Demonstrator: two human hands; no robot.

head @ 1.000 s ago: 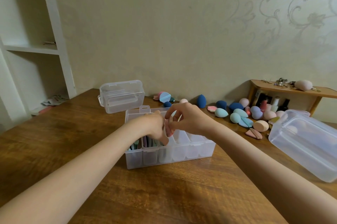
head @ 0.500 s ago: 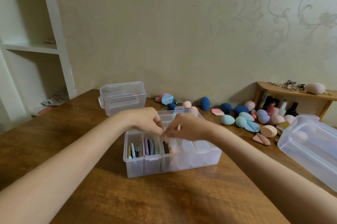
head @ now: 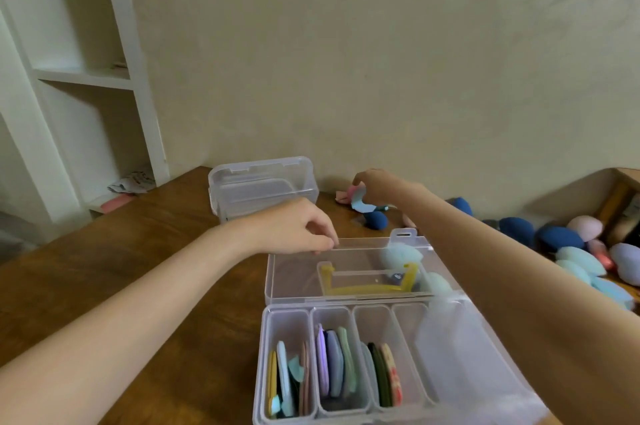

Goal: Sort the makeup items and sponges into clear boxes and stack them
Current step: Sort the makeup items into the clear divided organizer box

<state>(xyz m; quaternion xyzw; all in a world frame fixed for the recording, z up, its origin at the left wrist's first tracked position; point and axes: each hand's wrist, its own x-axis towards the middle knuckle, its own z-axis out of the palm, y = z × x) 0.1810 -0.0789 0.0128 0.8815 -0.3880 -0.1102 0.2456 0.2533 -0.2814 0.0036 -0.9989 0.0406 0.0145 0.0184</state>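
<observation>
A clear divided box (head: 291, 314) lies open in front of me, flat puffs of several colours standing on edge in its three left compartments. Its lid (head: 346, 251) stands up behind it. My left hand (head: 298, 229) pinches the lid's top left edge. My right hand (head: 377, 185) reaches past the lid to the back of the table and grips a light blue flat puff (head: 362, 205), with a pink puff (head: 346, 194) beside it. Dark blue egg sponges (head: 375, 219) lie just below that hand.
A second clear box (head: 263, 187), closed, sits at the back left of the wooden table (head: 121, 269). Several blue, pink and lilac sponges (head: 581, 262) are strewn along the right. A white shelf unit (head: 86, 78) stands on the left.
My view has tilted down and closer to the box. My right hand left the compartments and reached back to the puffs by the wall; my left hand moved up onto the lid edge.
</observation>
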